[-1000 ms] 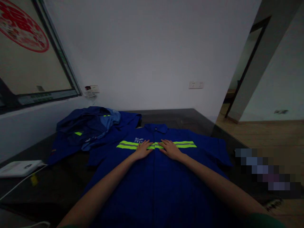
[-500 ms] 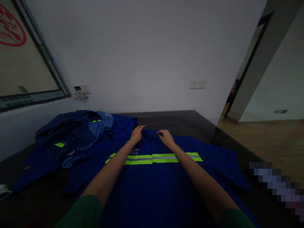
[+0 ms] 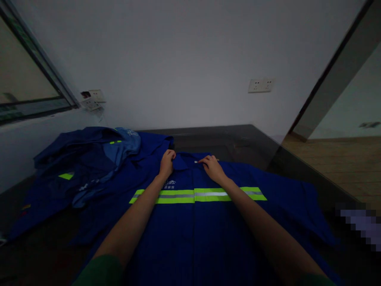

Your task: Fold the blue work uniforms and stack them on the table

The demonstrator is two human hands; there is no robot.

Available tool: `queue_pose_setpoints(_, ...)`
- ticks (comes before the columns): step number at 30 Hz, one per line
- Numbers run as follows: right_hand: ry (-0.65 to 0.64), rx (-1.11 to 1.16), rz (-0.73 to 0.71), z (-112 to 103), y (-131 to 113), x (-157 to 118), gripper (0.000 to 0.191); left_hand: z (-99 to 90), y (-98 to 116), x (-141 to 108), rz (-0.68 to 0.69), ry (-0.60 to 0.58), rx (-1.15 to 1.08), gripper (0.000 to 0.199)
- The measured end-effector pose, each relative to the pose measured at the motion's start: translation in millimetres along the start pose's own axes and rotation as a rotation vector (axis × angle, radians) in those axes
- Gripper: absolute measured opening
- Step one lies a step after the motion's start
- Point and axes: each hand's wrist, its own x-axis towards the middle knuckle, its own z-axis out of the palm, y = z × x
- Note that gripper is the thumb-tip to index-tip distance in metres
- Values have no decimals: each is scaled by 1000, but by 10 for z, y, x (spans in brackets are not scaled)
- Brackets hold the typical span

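A blue work jacket (image 3: 175, 234) lies spread front side up, its yellow-green reflective stripe (image 3: 175, 196) crossing the chest. White lettering shows on its chest, and a small pale label sits inside the neck. My left hand (image 3: 166, 163) is closed at the left end of the jacket collar (image 3: 180, 162), fingers curled on the cloth. At the collar's right side, my right hand (image 3: 212, 167) has its fingers bent and pinched over the fabric. The exact grip of its fingertips is partly hidden.
More blue garments (image 3: 71, 159), with lighter blue parts, are heaped at the left. The dark table (image 3: 208, 139) reaches a white wall with sockets (image 3: 261, 85). A blurred pale purple shape (image 3: 361, 224) is at the right edge. Wooden floor (image 3: 321, 163) lies beyond.
My hands have moved slightly apart along the collar. The left fingers, stretched out before, are now curled in. The collar lies more open, showing the label. The camera view has shifted.
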Motion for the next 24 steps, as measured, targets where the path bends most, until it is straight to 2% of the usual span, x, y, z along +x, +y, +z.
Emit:
queue_pose_setpoints(2,20,6,13,-5,26,2,31,-24,0,86,-88,-29,-110,14)
queue_pose_setpoints(5,36,60,36,-22,62,6,27,-100,-22,175,-155,-165,-186,10)
queue_pose_setpoints(7,40,118,28,-42,75,13,26,-142,-37,193,-315,-220,-353,14)
queue_pose_setpoints(9,37,176,6,-68,76,22,24,-149,-49,186,-515,-209,-531,17)
queue_pose_setpoints(11,32,220,-21,-99,68,29,23,-122,-59,169,-637,-176,-617,14)
queue_pose_setpoints(15,22,263,-53,-151,44,29,21,-63,-74,148,-708,-191,-652,15)
queue_pose_setpoints(18,32,270,-47,-174,32,21,22,-85,-84,158,-746,-188,-686,14)
queue_pose_setpoints(24,132,254,22,-209,29,-3,21,-168,-98,180,-740,-162,-722,17)
